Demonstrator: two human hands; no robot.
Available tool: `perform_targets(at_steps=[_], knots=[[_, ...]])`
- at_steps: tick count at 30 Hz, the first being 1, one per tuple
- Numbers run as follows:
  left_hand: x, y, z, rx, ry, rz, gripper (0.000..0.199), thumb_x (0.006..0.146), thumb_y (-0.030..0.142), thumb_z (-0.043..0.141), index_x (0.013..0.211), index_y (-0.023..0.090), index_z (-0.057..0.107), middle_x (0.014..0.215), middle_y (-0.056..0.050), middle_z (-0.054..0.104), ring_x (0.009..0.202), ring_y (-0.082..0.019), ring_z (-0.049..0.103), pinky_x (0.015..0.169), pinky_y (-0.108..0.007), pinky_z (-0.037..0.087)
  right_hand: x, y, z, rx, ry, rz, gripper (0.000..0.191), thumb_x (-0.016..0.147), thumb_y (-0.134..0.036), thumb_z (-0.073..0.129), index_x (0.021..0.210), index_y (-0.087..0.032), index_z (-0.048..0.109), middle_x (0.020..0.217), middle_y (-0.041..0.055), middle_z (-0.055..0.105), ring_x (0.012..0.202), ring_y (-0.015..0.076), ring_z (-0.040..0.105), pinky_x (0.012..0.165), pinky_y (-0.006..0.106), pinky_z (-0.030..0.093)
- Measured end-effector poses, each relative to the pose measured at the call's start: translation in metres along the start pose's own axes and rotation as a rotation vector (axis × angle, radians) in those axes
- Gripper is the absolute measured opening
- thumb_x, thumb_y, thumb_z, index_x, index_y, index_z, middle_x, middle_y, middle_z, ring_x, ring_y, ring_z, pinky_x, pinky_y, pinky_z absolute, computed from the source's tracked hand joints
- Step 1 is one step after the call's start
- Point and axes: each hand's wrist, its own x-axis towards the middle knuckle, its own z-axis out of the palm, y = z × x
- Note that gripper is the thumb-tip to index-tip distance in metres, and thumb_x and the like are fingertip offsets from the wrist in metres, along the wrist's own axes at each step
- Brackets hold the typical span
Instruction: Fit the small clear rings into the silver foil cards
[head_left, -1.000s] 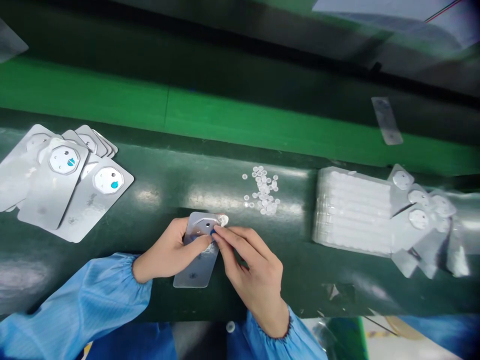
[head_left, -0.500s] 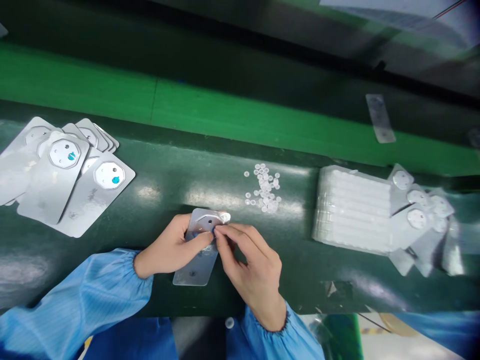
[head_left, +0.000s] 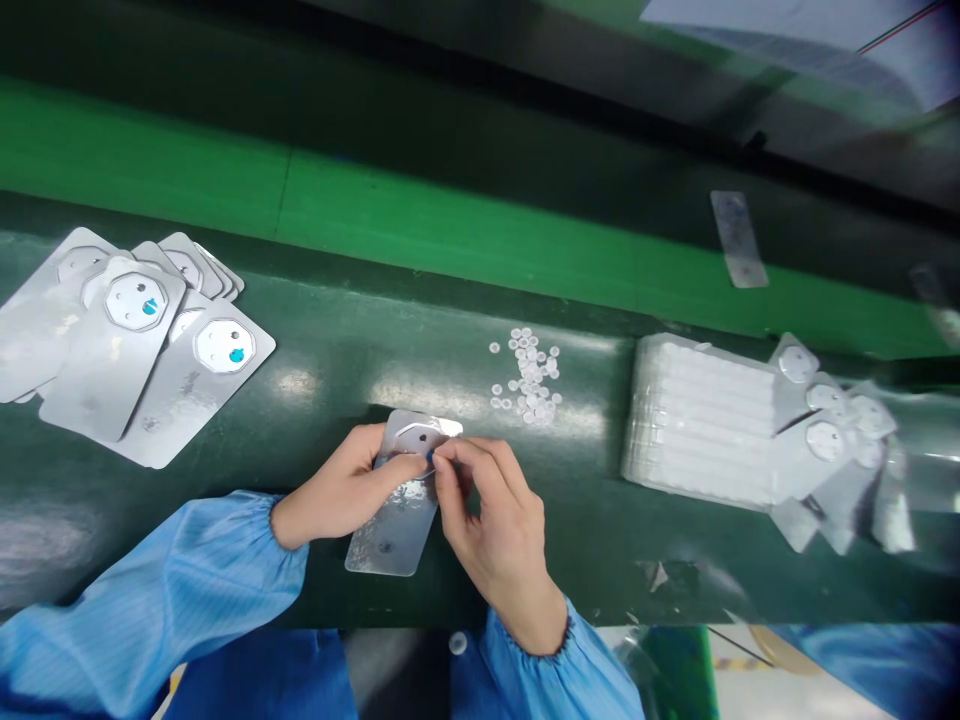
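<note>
My left hand [head_left: 341, 487] grips a silvery rectangular plate [head_left: 391, 525] by its left edge, its thumb lying across the face. The plate has an octagonal recess with a dark hole near its top end. My right hand [head_left: 495, 520] is closed in a pinch at the plate's right edge, beside my left thumb tip. A small dark blue bit shows between the fingertips; most of it is hidden. Small clear round discs [head_left: 534, 375] lie scattered on the dark green table [head_left: 330, 350] beyond my right hand.
At the left, similar plates [head_left: 105, 375] overlap in a pile, some with blue spots. A stack of clear trays [head_left: 697, 420] stands at the right, with more plates [head_left: 825, 440] against it. Another plate [head_left: 739, 238] lies farther back.
My right hand has turned slightly and its wrist has shifted a little left. Its fingertips remain at the plate's edge. My left hand has barely moved.
</note>
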Motion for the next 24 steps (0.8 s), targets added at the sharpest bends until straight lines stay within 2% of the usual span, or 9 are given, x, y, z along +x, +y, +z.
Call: perform_targets(at_steps=[4,8,12,15,17,19,22,23,24], knots=[[0.001,0.002,0.000,-0.008,0.036,-0.037,0.017,0.087,0.031,0.063,0.082,0.015,0.069,0.072,0.001,0.061,0.067,-0.014,0.053,0.062,-0.025,0.041,-0.001,0.001,-0.002,0.007,0.002,-0.018,0.008,0.102,-0.017,0.055,0.106,-0.020,0.062,0.097,0.0046,0.067,0.074,0.0120,0.066,0.064,0.023,0.053],[0.002,0.002,0.000,-0.008,0.075,-0.043,0.016,0.084,0.029,0.064,0.077,0.015,0.069,0.071,0.000,0.063,0.067,-0.015,0.055,0.062,-0.026,0.041,-0.003,0.004,-0.001,0.020,0.009,-0.036,0.010,0.102,-0.016,0.056,0.107,-0.020,0.063,0.096,0.0049,0.067,0.074,0.0126,0.066,0.065,0.024,0.054],[0.003,0.000,-0.001,-0.036,0.138,-0.042,0.013,0.081,0.026,0.069,0.083,0.015,0.075,0.077,-0.002,0.071,0.074,-0.019,0.063,0.067,-0.027,0.047,-0.003,0.001,0.004,0.081,0.049,-0.041,0.012,0.100,-0.014,0.058,0.107,-0.021,0.064,0.096,0.0045,0.068,0.078,0.0141,0.067,0.067,0.025,0.055],[0.002,-0.002,-0.001,-0.196,0.091,-0.084,0.018,0.082,0.026,0.073,0.097,0.017,0.078,0.091,-0.005,0.078,0.087,-0.024,0.072,0.080,-0.032,0.055,-0.006,0.000,-0.005,0.236,0.105,0.074,0.008,0.098,-0.016,0.061,0.099,-0.022,0.066,0.091,0.0035,0.066,0.077,0.0146,0.064,0.064,0.026,0.052],[0.001,-0.002,-0.001,-0.343,0.019,-0.131,0.028,0.086,0.028,0.073,0.111,0.017,0.076,0.106,-0.010,0.079,0.095,-0.030,0.075,0.087,-0.040,0.058,-0.019,0.011,-0.028,0.341,0.146,0.262,0.006,0.097,-0.023,0.064,0.092,-0.022,0.066,0.085,0.0029,0.062,0.073,0.0152,0.061,0.059,0.027,0.048],[-0.001,-0.001,-0.002,-0.433,-0.020,-0.163,0.033,0.088,0.029,0.073,0.119,0.018,0.074,0.117,-0.013,0.077,0.103,-0.034,0.074,0.089,-0.045,0.059,-0.046,0.036,-0.067,0.395,0.224,0.485,0.014,0.093,-0.035,0.070,0.087,-0.022,0.067,0.078,0.0027,0.058,0.065,0.0156,0.056,0.054,0.030,0.045],[-0.002,-0.003,-0.004,-0.441,-0.021,-0.176,0.033,0.090,0.030,0.072,0.121,0.018,0.073,0.124,-0.014,0.074,0.110,-0.038,0.072,0.088,-0.045,0.061,-0.112,0.092,-0.133,0.343,0.395,0.754,0.032,0.081,-0.055,0.076,0.076,-0.026,0.065,0.070,0.0039,0.053,0.052,0.0158,0.047,0.047,0.036,0.040],[-0.001,-0.003,-0.005,-0.430,-0.016,-0.180,0.034,0.091,0.030,0.072,0.122,0.018,0.073,0.124,-0.015,0.074,0.111,-0.038,0.072,0.087,-0.045,0.061,-0.136,0.109,-0.152,0.286,0.421,0.811,0.038,0.080,-0.062,0.072,0.069,-0.027,0.062,0.065,0.0034,0.050,0.049,0.0165,0.044,0.046,0.038,0.040],[-0.001,-0.004,-0.005,-0.415,-0.010,-0.181,0.034,0.091,0.031,0.072,0.123,0.019,0.073,0.125,-0.015,0.074,0.111,-0.039,0.072,0.086,-0.044,0.062,-0.159,0.125,-0.165,0.192,0.370,0.868,0.042,0.077,-0.068,0.069,0.066,-0.028,0.060,0.060,0.0029,0.048,0.046,0.0183,0.044,0.045,0.040,0.041]])
